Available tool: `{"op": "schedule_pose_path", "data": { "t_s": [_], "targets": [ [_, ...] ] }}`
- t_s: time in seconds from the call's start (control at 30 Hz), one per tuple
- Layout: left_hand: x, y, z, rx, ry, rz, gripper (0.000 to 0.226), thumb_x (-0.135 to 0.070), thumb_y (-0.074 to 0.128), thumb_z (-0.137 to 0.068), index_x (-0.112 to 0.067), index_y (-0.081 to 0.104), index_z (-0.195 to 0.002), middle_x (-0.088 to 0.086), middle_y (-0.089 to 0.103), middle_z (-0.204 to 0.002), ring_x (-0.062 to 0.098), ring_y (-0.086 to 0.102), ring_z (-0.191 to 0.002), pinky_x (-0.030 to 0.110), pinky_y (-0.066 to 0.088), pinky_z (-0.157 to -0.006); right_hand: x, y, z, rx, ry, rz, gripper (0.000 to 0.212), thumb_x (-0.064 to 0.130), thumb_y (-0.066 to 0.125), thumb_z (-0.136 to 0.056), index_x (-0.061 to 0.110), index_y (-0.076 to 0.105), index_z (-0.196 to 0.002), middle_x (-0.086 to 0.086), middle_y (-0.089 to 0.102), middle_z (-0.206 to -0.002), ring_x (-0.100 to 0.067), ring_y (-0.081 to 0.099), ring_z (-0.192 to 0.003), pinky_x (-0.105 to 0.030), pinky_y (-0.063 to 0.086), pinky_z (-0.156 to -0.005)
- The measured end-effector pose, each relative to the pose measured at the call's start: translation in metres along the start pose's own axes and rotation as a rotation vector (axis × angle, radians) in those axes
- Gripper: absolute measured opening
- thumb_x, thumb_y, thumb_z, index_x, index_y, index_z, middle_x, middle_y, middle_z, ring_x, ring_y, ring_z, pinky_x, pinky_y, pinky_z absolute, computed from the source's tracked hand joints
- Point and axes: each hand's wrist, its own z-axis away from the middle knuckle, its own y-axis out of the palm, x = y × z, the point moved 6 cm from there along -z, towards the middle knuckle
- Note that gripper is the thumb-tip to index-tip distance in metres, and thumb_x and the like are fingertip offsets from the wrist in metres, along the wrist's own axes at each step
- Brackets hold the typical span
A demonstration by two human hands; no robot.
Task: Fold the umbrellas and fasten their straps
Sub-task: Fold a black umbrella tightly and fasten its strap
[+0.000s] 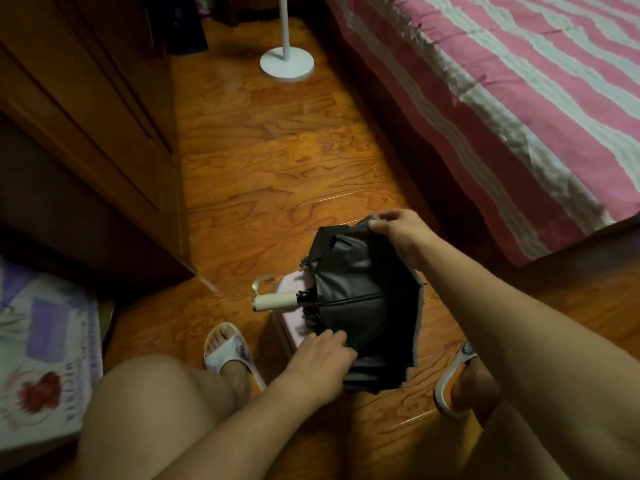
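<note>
A collapsed black umbrella (363, 292) with a cream handle (275, 301) lies across a small pink stool (289, 327) on the wooden floor, its canopy loose and spread. My right hand (403, 233) pinches the far edge of the canopy, where a grey trim shows. My left hand (322, 358) grips the near folds of the fabric beside the rib tips. The handle points left. A strap is not visible.
A bed with a pink-and-white striped cover (519, 98) runs along the right. A wooden wardrobe (86, 116) stands at the left, a white lamp base (286, 65) at the back. A printed box (41, 358) sits lower left. My sandalled feet (228, 351) flank the stool.
</note>
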Motion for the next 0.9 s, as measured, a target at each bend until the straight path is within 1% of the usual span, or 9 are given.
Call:
{"op": "schedule_pose_path", "data": {
  "t_s": [0.13,0.2,0.3,0.4,0.47,0.57,0.7,0.8,0.9],
  "targets": [
    [0.029,-0.067,0.009,-0.459,-0.325,0.482,0.002,-0.028,0.057,-0.098,-0.028,0.058,-0.100,-0.010,0.054,-0.098,0.012,0.056,-0.093,0.034,0.051,-0.079,0.014,-0.022,0.053,0.087,-0.265,-0.082,0.050,0.013,0.071,-0.093,0.041,0.059,-0.133,-0.002,0.066,-0.107,-0.021,0.068,-0.105,-0.039,0.057,-0.091],
    [0.053,-0.085,0.012,-0.644,-0.470,0.629,0.013,-0.027,0.064,-0.095,-0.028,0.055,-0.104,-0.012,0.053,-0.105,0.009,0.052,-0.099,0.030,0.047,-0.084,0.011,-0.032,0.082,0.075,-0.316,-0.099,0.046,0.012,0.069,-0.096,0.037,0.062,-0.134,-0.001,0.065,-0.114,-0.018,0.067,-0.106,-0.031,0.058,-0.085],
    [0.073,-0.077,-0.003,-0.527,-0.521,0.809,0.036,-0.030,0.071,-0.094,-0.029,0.054,-0.126,-0.011,0.049,-0.125,0.009,0.048,-0.117,0.032,0.045,-0.099,0.001,-0.037,0.111,0.027,-0.337,-0.103,0.027,0.011,0.067,-0.097,0.026,0.072,-0.119,-0.003,0.067,-0.119,-0.016,0.067,-0.103,-0.016,0.054,-0.069],
    [0.076,-0.056,-0.014,-0.399,-0.540,0.914,0.034,-0.030,0.072,-0.093,-0.035,0.055,-0.122,-0.008,0.056,-0.125,0.017,0.059,-0.115,0.044,0.054,-0.100,-0.016,-0.040,0.126,-0.002,-0.288,-0.125,0.019,0.013,0.067,-0.097,0.025,0.075,-0.110,-0.003,0.068,-0.118,-0.019,0.066,-0.106,-0.022,0.053,-0.072],
    [0.071,-0.050,-0.015,-0.384,-0.550,0.976,0.023,-0.031,0.072,-0.094,-0.034,0.059,-0.113,-0.005,0.063,-0.118,0.017,0.062,-0.109,0.045,0.055,-0.097,-0.026,-0.044,0.131,-0.012,-0.262,-0.143,0.018,0.013,0.065,-0.098,0.023,0.075,-0.109,-0.005,0.069,-0.118,-0.021,0.067,-0.108,-0.028,0.054,-0.078],
    [0.051,-0.055,-0.009,-0.435,-0.497,0.975,0.007,-0.021,0.072,-0.094,-0.017,0.066,-0.096,-0.013,0.062,-0.100,0.012,0.060,-0.103,0.027,0.047,-0.091,-0.037,-0.056,0.137,-0.080,-0.244,-0.168,0.018,0.011,0.064,-0.099,0.022,0.077,-0.105,-0.006,0.070,-0.116,-0.024,0.068,-0.108,-0.035,0.057,-0.085],
    [0.029,-0.063,0.012,-0.584,-0.352,0.766,0.011,-0.010,0.075,-0.090,-0.005,0.066,-0.086,-0.008,0.064,-0.121,0.005,0.055,-0.120,0.012,0.036,-0.097,-0.043,-0.071,0.143,-0.236,-0.232,-0.246,0.014,0.012,0.063,-0.099,0.018,0.074,-0.105,-0.008,0.068,-0.113,-0.025,0.066,-0.106,-0.037,0.058,-0.087],
    [0.019,-0.062,0.019,-0.587,-0.201,0.677,0.018,-0.009,0.074,-0.090,-0.012,0.060,-0.079,-0.013,0.048,-0.146,-0.001,0.043,-0.135,0.008,0.033,-0.105,-0.046,-0.070,0.143,-0.241,-0.195,-0.289,0.013,0.014,0.064,-0.099,0.020,0.074,-0.105,-0.010,0.068,-0.115,-0.028,0.066,-0.106,-0.038,0.057,-0.082],
    [0.011,-0.066,0.021,-0.543,-0.059,0.581,0.026,-0.012,0.074,-0.090,-0.017,0.054,-0.074,-0.018,0.017,-0.165,-0.004,0.015,-0.152,0.010,0.021,-0.114,-0.042,-0.065,0.145,-0.218,-0.199,-0.253,0.013,0.016,0.065,-0.099,0.022,0.075,-0.104,-0.007,0.069,-0.114,-0.025,0.065,-0.108,-0.038,0.055,-0.084]
  ]
}}
